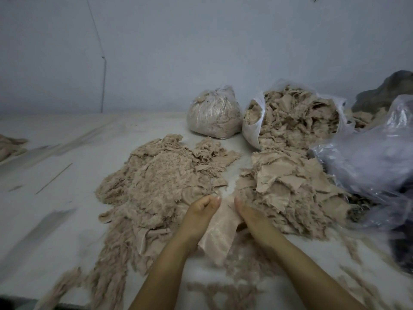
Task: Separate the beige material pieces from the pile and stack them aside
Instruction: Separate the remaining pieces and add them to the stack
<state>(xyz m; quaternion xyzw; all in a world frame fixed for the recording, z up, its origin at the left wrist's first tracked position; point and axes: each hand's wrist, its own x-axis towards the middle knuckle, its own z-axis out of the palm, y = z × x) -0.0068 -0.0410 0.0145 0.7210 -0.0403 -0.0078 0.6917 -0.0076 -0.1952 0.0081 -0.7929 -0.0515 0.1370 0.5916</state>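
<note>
Both hands grip one beige piece (220, 229) at the near bench (73, 175) edge, between the two heaps; the left hand (201, 211) pinches its left edge with curled fingers; the right hand (248, 214) closes on its right edge. Draw the piece taut and free of loose fibre; lay it flat on the left stack (156, 182); the source pile (288, 186) lies right, below the open bag (292, 115).

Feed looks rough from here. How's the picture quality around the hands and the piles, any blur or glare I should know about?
Head view: dim, flat light with a bluish cast and no hard shadows. The left hand, right hand and the beige piece they hold are fairly sharp; the table edges smear with motion blur. Mild glare on the plastic bag. Wide-angle stretch bends the edges.
</note>
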